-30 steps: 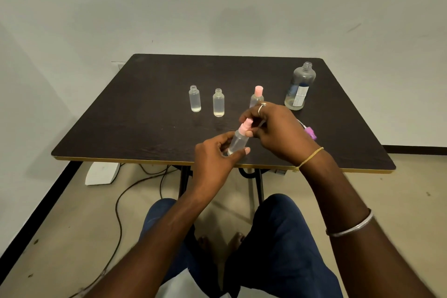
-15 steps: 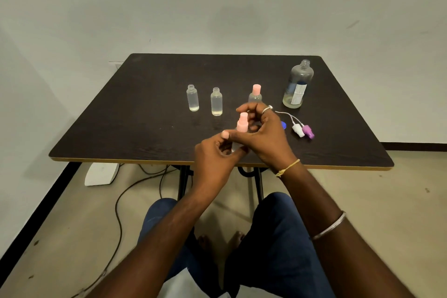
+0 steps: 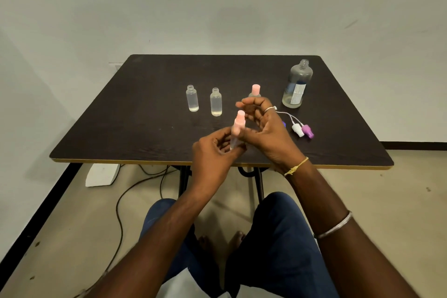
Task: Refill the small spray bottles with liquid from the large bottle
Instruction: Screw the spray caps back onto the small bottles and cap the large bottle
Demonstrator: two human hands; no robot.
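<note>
In the head view, the left hand (image 3: 212,152) grips the lower body of a small spray bottle (image 3: 238,128) with a pink cap and holds it upright above the near edge of the dark surface (image 3: 145,104). The right hand (image 3: 263,128) is relaxed, with its fingers loosely curved beside the cap, and holds nothing. Whether its thumb touches the bottle cannot be told.

Two uncapped small bottles (image 3: 192,98) (image 3: 216,102) stand side by side, each with a little clear liquid at the bottom. A third capped bottle (image 3: 255,89) stands behind the right hand. The large bottle (image 3: 297,84) stands open at the right, its liquid low. A white spray head (image 3: 297,129) and a purple spray head (image 3: 307,131) lie near it.
</note>
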